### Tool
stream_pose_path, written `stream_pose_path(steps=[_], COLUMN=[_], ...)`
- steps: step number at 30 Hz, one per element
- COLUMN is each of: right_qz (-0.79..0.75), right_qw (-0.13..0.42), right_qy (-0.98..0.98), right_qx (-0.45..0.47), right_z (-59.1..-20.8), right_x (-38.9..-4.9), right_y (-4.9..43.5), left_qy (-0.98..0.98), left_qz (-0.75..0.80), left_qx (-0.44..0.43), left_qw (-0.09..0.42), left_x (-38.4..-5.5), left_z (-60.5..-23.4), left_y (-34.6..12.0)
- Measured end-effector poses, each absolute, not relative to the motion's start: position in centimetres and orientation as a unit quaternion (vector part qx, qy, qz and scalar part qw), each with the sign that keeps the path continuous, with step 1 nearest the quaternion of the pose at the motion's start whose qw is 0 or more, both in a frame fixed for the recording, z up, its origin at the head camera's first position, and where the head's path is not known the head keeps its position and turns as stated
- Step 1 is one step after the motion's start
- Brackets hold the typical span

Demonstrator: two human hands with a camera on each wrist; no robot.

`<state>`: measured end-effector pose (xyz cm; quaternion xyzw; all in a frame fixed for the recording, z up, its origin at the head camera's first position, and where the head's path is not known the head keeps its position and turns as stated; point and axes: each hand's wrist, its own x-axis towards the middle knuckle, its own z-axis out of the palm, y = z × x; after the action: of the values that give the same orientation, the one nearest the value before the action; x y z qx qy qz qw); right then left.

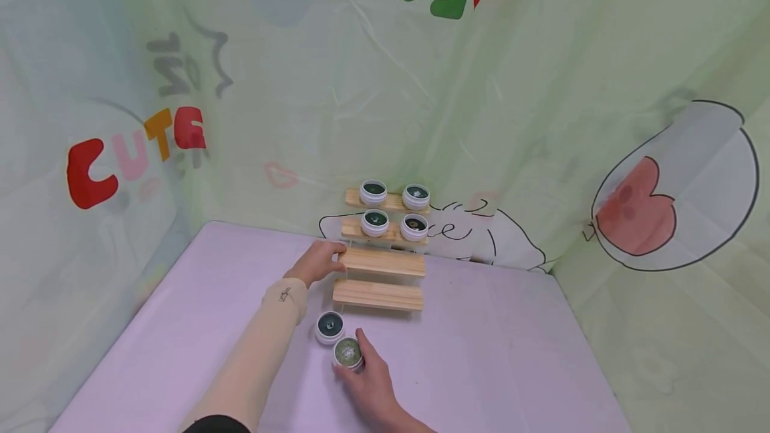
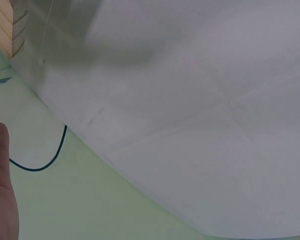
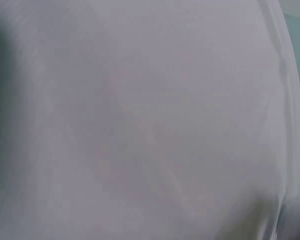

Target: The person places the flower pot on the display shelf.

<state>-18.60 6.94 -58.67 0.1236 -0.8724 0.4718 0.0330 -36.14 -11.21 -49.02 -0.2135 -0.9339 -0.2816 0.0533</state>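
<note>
A tiered wooden display rack (image 1: 381,262) with step-like shelves stands at the back of the table. At the left end of its second shelf from the bottom, my left hand (image 1: 317,262) grips the board between thumb and fingers. My right hand (image 1: 374,379) holds a small round white jar (image 1: 348,353) with speckled grey-green contents, thumb and fingers on either side of it. Just beyond it, close by, is another white jar (image 1: 330,326) with dark contents. In the left wrist view, only part of the left hand (image 2: 1,185) shows at the edge.
On the rack's two upper shelves stand several white jars with dark contents, among them one (image 1: 374,192) at top left and one (image 1: 414,226) at lower right. The lilac tabletop (image 1: 493,346) meets a printed fabric backdrop (image 1: 511,119) behind the rack.
</note>
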Motion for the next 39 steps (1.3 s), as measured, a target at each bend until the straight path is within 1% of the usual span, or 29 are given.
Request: stream_pose_path(steps=[3, 9, 11, 18, 23, 27, 32, 36, 39], right_qz=[0.491, 0.520, 0.525, 0.540, 0.550, 0.533, 0.517, 0.504, 0.499], right_qw=[0.028, 0.008, 0.013, 0.031, 0.048, 0.068, 0.101, 0.116, 0.113], right_qy=[-0.862, -0.847, -0.845, -0.839, -0.834, -0.843, -0.850, -0.856, -0.859], right_qx=[0.126, 0.107, 0.100, 0.049, 0.010, 0.008, 0.010, 0.011, 0.013], right_z=[-57.0, -53.2, -52.4, -50.4, -48.6, -48.0, -48.7, -49.0, -48.8], right_x=[-18.8, -19.6, -20.1, -23.6, -26.3, -28.3, -30.4, -31.2, -31.6], right_y=[7.4, 7.9, 7.9, 7.7, 7.2, 6.8, 6.5, 6.4, 6.2], left_qy=[-0.932, -0.935, -0.937, -0.939, -0.938, -0.939, -0.939, -0.937, -0.935], left_qz=[-0.283, -0.274, -0.272, -0.276, -0.276, -0.275, -0.281, -0.284, -0.287], left_qx=[-0.220, -0.217, -0.215, -0.203, -0.207, -0.204, -0.197, -0.201, -0.206], left_qw=[0.057, 0.049, 0.046, 0.026, 0.021, 0.017, 0.008, 0.005, 0.015], left_x=[-36.0, -35.8, -35.8, -35.2, -35.2, -35.5, -35.6, -35.5, -35.3], left_z=[-48.9, -48.5, -48.4, -47.5, -47.5, -47.7, -48.0, -47.9, -47.5], left_y=[-11.2, -11.2, -11.2, -11.0, -11.0, -11.2, -11.1, -11.1, -11.1])
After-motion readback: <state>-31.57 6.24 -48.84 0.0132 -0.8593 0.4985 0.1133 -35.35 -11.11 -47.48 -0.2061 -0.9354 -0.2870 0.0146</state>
